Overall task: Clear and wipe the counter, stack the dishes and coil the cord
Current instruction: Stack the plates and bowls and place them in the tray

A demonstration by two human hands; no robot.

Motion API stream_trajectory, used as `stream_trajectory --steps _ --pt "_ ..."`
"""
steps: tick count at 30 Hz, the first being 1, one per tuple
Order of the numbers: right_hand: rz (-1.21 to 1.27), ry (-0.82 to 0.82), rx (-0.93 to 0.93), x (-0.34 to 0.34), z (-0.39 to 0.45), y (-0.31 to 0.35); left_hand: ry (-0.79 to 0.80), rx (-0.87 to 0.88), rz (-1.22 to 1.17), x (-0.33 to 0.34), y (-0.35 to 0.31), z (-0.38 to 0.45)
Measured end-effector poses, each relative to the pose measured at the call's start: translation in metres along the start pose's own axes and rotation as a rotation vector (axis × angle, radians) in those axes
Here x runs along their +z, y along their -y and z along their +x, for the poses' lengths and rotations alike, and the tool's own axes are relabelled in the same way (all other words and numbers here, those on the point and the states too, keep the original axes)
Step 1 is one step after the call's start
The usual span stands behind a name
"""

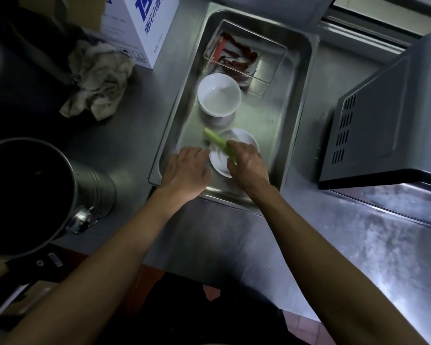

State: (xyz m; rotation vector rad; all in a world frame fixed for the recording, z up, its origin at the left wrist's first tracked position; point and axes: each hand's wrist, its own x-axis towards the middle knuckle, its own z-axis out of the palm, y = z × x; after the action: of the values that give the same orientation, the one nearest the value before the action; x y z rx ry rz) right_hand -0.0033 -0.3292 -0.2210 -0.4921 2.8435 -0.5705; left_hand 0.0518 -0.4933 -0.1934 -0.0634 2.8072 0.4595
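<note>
A steel tray (299, 78) lies on the steel counter (234, 240). At its near end my right hand (248, 165) grips a pale green stalk (215, 139) over a small white plate (241, 138). My left hand (184, 173) rests at the plate's left edge, fingers touching its rim. Farther back in the tray stands a white bowl (219, 94), stacked on something white. Behind the bowl a clear plastic box (266, 68) holds dried red chillies (237, 54).
A crumpled grey rag (98, 79) lies on the counter at the left, by a white and blue carton (144, 26). A large steel pot (35, 192) stands at the near left. A dark appliance (388, 120) fills the right side.
</note>
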Motion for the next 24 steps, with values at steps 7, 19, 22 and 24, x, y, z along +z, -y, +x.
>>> stream_trajectory --steps 7,19,22,24 --pt "0.033 -0.130 0.024 -0.026 -0.030 -0.001 -0.044 0.101 -0.008 0.000 -0.007 0.000" --pt "0.061 -0.283 0.228 -0.074 -0.130 -0.033 -0.050 0.409 0.024 -0.007 -0.081 -0.009" --pt "0.104 -0.272 0.313 -0.084 -0.162 -0.047 -0.037 0.488 0.039 -0.006 -0.108 -0.016" --pt "0.141 -0.251 0.388 -0.090 -0.185 -0.060 -0.030 0.531 0.066 -0.003 -0.128 -0.025"
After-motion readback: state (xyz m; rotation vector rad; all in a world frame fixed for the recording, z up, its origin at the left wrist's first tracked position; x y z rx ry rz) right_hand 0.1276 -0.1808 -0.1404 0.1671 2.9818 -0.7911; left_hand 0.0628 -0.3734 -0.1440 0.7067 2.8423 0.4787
